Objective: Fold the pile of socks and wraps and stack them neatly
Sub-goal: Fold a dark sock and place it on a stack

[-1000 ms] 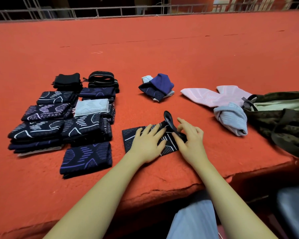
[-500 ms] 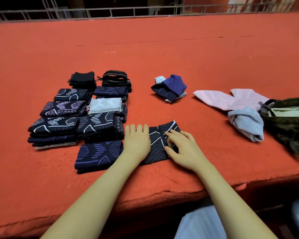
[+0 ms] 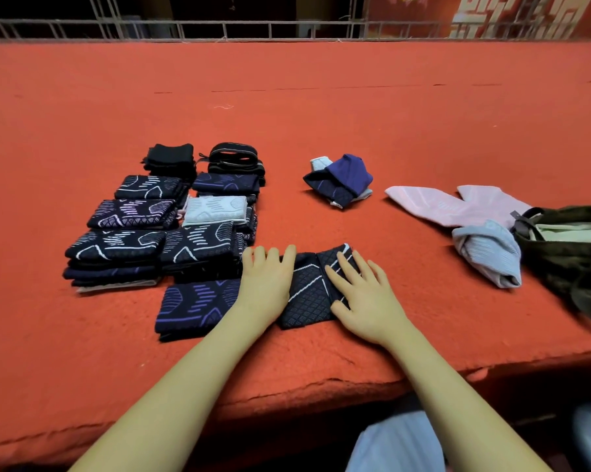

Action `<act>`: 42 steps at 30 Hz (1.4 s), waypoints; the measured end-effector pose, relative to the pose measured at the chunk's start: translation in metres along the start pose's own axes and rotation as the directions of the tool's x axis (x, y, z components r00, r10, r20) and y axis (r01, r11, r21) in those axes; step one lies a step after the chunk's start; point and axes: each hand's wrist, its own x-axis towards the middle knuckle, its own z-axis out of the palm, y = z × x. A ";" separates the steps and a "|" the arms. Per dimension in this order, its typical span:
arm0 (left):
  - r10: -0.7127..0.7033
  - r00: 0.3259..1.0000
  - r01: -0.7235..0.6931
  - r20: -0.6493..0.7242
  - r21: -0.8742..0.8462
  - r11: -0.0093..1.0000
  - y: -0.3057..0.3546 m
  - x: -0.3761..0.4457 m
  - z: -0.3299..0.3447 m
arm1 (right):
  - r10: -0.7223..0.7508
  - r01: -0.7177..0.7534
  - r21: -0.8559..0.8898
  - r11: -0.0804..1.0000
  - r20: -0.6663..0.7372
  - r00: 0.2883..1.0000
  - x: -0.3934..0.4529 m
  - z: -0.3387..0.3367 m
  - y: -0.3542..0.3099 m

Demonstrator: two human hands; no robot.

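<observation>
Both hands lie flat on the dark sock [image 3: 307, 294], fingers straight and pressing, grasping nothing. The left hand [image 3: 267, 284] covers the sock's left part, fingers pointing away from the person. The right hand [image 3: 362, 298] covers its right part, fingers angled up and to the left over the white lines of the pattern. A fold line shows between the two hands.

Step in hand, as judged: flattening a sock just folded, before it goes to the stacks. The sock lies on the red surface [image 3: 321, 107] near its front edge. Just left of the sock, touching the left hand, is a folded navy piece [image 3: 195, 303]. Beyond that, left and behind the sock, stand the finished stacks [image 3: 158, 229] in rows.

Outstanding work: behind and right of the sock, well apart, a blue bundle [image 3: 341, 180]; further right, pink socks [image 3: 454, 204] and a grey bundle [image 3: 488, 253], beside a camouflage bag [image 3: 573, 253].

Next move, as judged: the fingers must curl under the sock's edges to lift it without opening the fold, then carry it left onto a stack. Risk: the fold may spring open once pressure comes off.

Both forearms reach forward from the lower edge, converging on the sock.
</observation>
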 end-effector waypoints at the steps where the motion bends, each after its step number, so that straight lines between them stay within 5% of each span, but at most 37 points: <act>1: 0.003 0.999 -0.004 -0.044 -0.008 1.000 -0.001 0.002 -0.002 | -0.009 0.009 -0.004 1.000 0.015 1.000 0.000 -0.001 -0.001; 7: -0.015 0.991 0.010 -0.136 -0.038 0.999 -0.007 0.023 -0.004 | -0.021 0.021 0.011 1.000 0.028 0.999 -0.001 0.001 -0.017; 13: 0.071 0.994 -0.086 -0.086 -0.191 0.978 -0.009 0.028 0.003 | 0.052 -0.050 0.037 0.998 -0.067 0.996 0.005 0.011 -0.023; 21: 0.115 0.992 -0.118 -0.051 -0.063 0.991 -0.017 -0.007 0.003 | 0.097 -0.081 0.092 0.992 -0.182 0.979 0.002 0.012 -0.024; 26: 0.064 0.973 -0.113 -0.224 -0.217 0.970 -0.008 -0.001 -0.012 | 0.144 -0.074 0.191 0.979 -0.381 0.913 -0.001 0.016 -0.023; 28: -0.079 0.970 -0.041 -0.231 -0.473 0.880 0.005 0.007 -0.026 | 0.191 -0.089 0.281 0.956 -0.361 0.913 -0.001 0.013 -0.021; 30: -0.167 0.986 0.110 0.013 -0.801 0.588 0.023 0.012 -0.040 | 0.268 -0.117 0.398 0.910 -0.351 0.897 -0.002 0.011 -0.020; 31: -0.115 0.977 0.213 0.181 -0.882 0.421 0.032 0.014 -0.043 | 0.335 -0.130 0.468 0.874 -0.385 0.860 -0.004 0.009 -0.019; 33: 0.057 0.952 0.270 0.302 -0.911 0.312 0.046 0.012 -0.038 | 0.475 -0.158 0.582 0.798 -0.447 0.758 -0.009 0.006 -0.018; 38: 0.119 0.960 0.169 0.253 -0.863 0.476 0.044 -0.007 -0.017 | 0.473 -0.217 0.496 0.841 -0.476 0.742 -0.012 0.007 -0.020; 42: 0.195 0.917 0.082 0.347 -0.644 0.761 0.038 -0.013 -0.006 | 0.479 -0.232 0.483 0.844 -0.488 0.730 -0.016 0.007 -0.021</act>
